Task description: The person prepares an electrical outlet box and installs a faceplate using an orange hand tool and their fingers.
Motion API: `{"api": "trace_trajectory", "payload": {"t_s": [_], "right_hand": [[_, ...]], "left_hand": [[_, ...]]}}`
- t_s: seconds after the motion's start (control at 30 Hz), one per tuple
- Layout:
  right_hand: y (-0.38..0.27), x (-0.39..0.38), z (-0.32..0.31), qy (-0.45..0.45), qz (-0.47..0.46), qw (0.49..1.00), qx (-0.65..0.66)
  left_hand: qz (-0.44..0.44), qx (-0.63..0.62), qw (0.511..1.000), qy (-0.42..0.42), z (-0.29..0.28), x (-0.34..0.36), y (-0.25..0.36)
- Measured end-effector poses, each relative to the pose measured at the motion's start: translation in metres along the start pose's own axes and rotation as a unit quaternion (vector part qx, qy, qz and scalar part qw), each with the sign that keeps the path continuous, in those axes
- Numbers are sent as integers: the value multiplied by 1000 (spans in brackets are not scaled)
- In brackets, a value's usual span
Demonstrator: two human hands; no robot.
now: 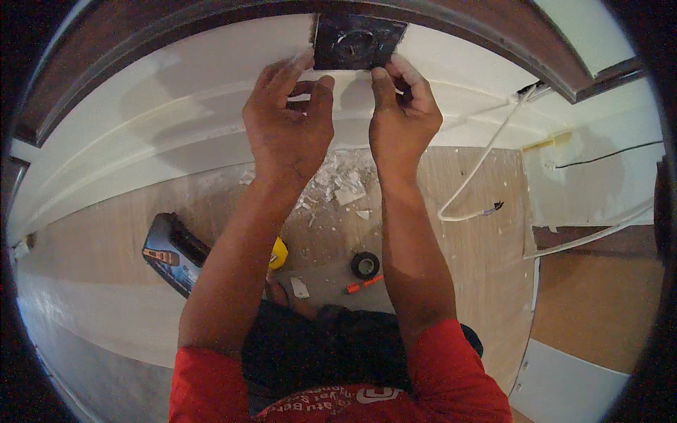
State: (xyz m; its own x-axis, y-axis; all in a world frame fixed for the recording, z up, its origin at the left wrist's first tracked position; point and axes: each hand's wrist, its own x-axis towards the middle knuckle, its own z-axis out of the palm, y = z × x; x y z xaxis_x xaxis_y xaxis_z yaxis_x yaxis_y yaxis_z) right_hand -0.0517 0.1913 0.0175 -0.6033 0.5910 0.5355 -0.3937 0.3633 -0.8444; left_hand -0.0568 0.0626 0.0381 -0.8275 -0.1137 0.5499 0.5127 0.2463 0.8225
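Observation:
A black square electrical wall box [358, 44] with a round mark in its middle sits in an opening in the white wall. At its lower left corner, the fingertips of my left hand [290, 120] press on the edge, with the fingers bent and the thumb just under it. My right hand [403, 116] mirrors this at the lower right corner, its thumb and fingers closed about the edge. White dust coats the fingertips. How deep the box sits cannot be made out.
White broken plaster [345, 185] litters the wooden floor below. Near my knees lie a black tape roll [365, 266], an orange screwdriver-like tool [363, 285], a yellow object [279, 254] and a dark printed case [173, 252]. A white cable [486, 155] hangs at right. Dark trim [486, 28] runs overhead.

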Motion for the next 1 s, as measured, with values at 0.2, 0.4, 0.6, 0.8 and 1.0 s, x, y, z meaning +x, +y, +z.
{"api": "trace_trajectory", "payload": {"t_s": [0.2,0.4,0.6,0.8,1.0], "right_hand": [[6,4,0,6,-8,1000,5],[-8,5,3,4,32,999,41],[-15,4,1,4,70,994,87],[2,6,-2,0,42,996,73],[6,-2,-11,-39,73,991,109]], "left_hand": [[-29,-42,999,-18,0,2,5],[-40,-59,997,-23,0,3,1],[-38,-51,998,-15,3,0,2],[-58,-21,998,-20,3,-5,8],[-22,-46,999,5,6,-14,3]]}}
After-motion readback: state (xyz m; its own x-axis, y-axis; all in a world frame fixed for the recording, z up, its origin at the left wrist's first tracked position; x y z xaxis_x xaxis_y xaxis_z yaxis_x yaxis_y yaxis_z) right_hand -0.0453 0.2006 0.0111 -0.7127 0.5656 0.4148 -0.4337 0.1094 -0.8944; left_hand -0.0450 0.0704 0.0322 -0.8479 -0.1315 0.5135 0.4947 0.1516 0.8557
